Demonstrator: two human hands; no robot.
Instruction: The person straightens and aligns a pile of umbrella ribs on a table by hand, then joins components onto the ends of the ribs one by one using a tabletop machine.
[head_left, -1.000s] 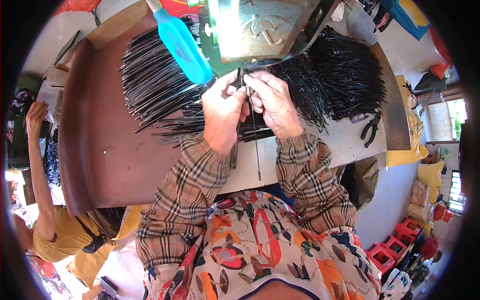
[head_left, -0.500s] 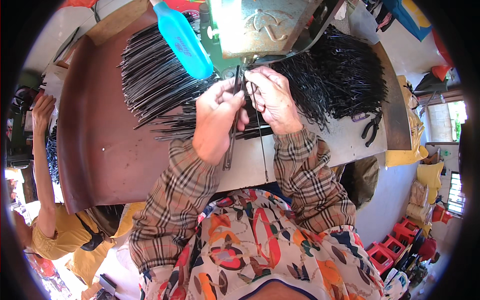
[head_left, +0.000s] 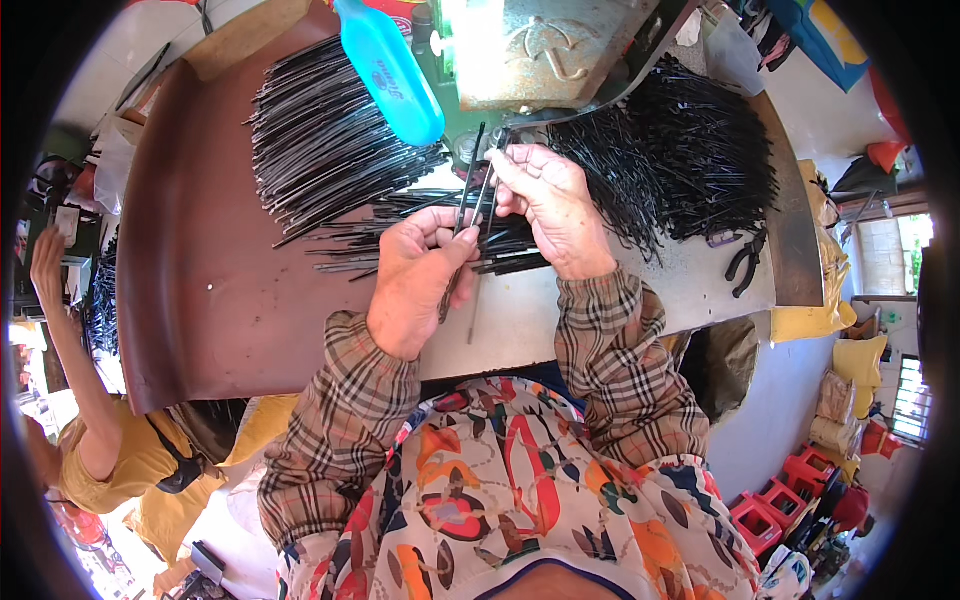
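My left hand [head_left: 415, 280] pinches a thin black strip [head_left: 476, 150], which slants up past the fingertips and out below the palm. My right hand [head_left: 555, 205] closes thumb and fingers on another narrow strip [head_left: 491, 185] just under the machine head. The lower end of this second strip runs down beside my left fingers, so the two strips nearly meet there. Whether the left fingers grip both is hard to make out. Above my hands stands a green machine with a worn metal guard [head_left: 545, 60], its lamp glaring white.
Piles of black strips lie left [head_left: 330, 150] and right [head_left: 700, 150] of the machine, with a smaller row [head_left: 400, 235] behind my left hand. A blue paddle-shaped object [head_left: 395, 90] hangs over the left pile. Black-handled pliers [head_left: 745, 262] lie at right. A co-worker [head_left: 120, 450] sits far left.
My left hand has drawn back toward me and slightly left. The right hand has shifted a little right. The strip that dangled below my right hand no longer hangs there.
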